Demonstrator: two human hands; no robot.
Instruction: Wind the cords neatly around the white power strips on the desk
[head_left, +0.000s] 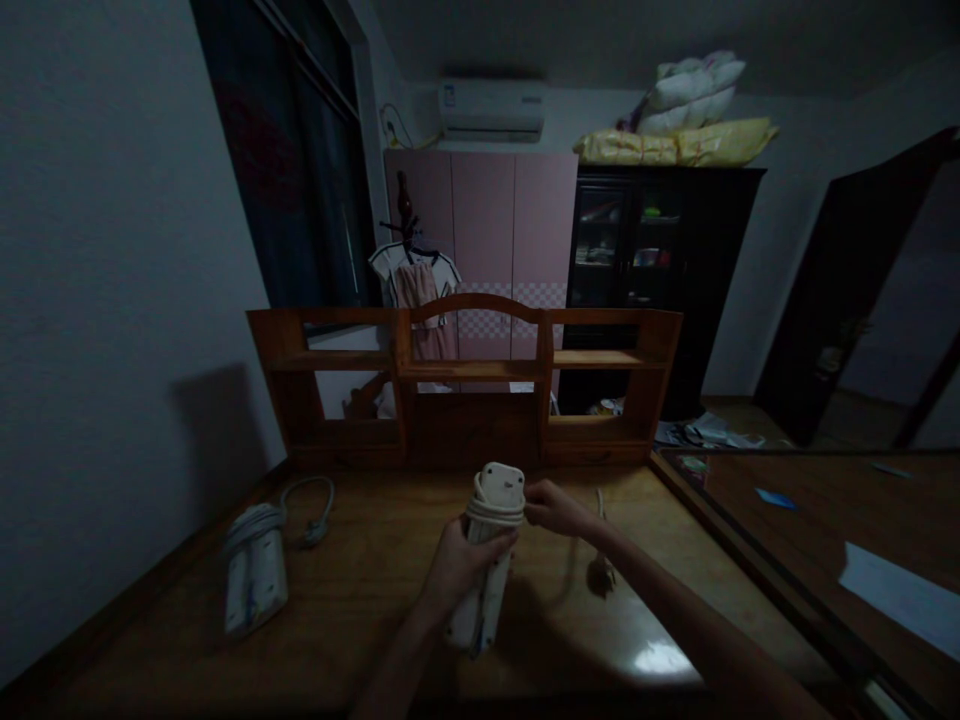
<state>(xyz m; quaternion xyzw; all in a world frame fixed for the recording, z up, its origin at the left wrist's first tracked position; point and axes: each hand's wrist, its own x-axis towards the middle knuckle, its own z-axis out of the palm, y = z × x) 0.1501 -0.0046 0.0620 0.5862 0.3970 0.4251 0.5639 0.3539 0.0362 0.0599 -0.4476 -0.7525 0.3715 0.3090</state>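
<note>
A white power strip is held up above the desk, tilted, with its underside and screw holes facing me. Its pale cord is wound several turns around the upper end. My left hand wraps around the strip just below those turns, thumb across the front. At the right edge of the windings my right hand is closed on the cord; the fingertips are partly hidden. The cord's loose end and plug lie on the desk beyond and beside my right forearm.
A second white power strip, cord wrapped, lies at the left, its plug beside it. A wooden shelf unit stands along the back of the desk. On the right, a lower brown surface holds a white paper and a blue card.
</note>
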